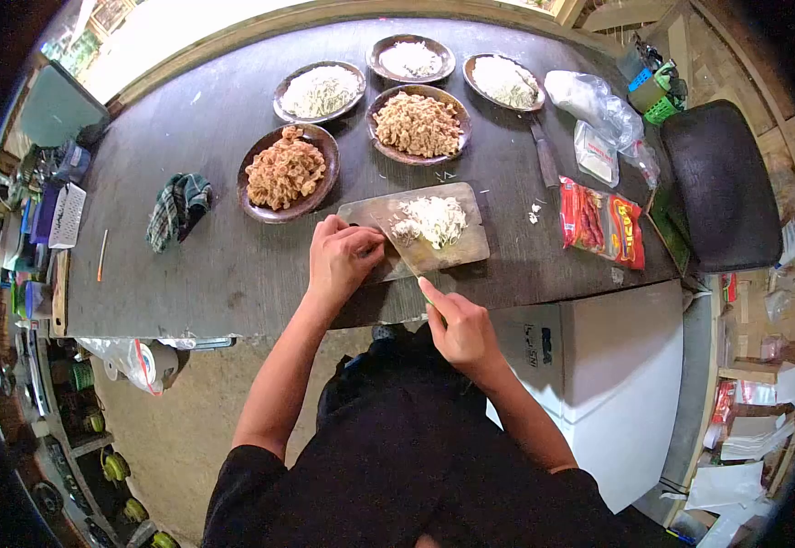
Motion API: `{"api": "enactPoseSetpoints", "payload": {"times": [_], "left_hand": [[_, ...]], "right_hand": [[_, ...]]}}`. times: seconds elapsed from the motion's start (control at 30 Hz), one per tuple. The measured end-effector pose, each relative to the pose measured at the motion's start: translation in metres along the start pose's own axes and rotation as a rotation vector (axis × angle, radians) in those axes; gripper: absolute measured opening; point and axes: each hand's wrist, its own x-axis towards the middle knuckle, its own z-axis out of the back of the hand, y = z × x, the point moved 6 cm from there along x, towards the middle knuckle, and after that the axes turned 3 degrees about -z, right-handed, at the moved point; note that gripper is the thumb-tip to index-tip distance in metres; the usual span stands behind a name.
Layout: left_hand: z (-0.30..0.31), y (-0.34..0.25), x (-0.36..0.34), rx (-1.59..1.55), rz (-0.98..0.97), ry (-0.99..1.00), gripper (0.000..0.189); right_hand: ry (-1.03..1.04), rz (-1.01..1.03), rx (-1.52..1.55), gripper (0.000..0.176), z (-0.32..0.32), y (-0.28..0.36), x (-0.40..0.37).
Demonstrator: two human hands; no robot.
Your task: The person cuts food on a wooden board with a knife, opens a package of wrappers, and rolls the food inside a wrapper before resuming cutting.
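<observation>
My right hand (460, 331) is wrapped round the handle of a knife (405, 255), whose blade reaches over the wooden cutting board (466, 254). Curled at the board's left edge is my left hand (347, 260), fingertips close to the blade. Whatever those fingers press on is hidden. A loose heap of pale, finely chopped pieces (432, 222) lies on the board, to the right of the blade.
Behind the board stand brown plates with chopped food, among them a plate of brown chunks (285, 173). A checked cloth (180, 210) lies left. Rightward are a second knife (545, 157), a red packet (601, 222) and plastic bags (594, 105). A white box (621, 365) stands below.
</observation>
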Motion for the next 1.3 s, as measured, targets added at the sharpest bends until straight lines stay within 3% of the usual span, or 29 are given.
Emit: {"api": "enactPoseSetpoints", "payload": {"times": [1.3], "left_hand": [[0.0,-0.002,-0.002,0.1,0.149,-0.011,0.014]], "right_hand": [[0.038,0.073,-0.022,0.047,0.005,-0.008,0.003]]}}
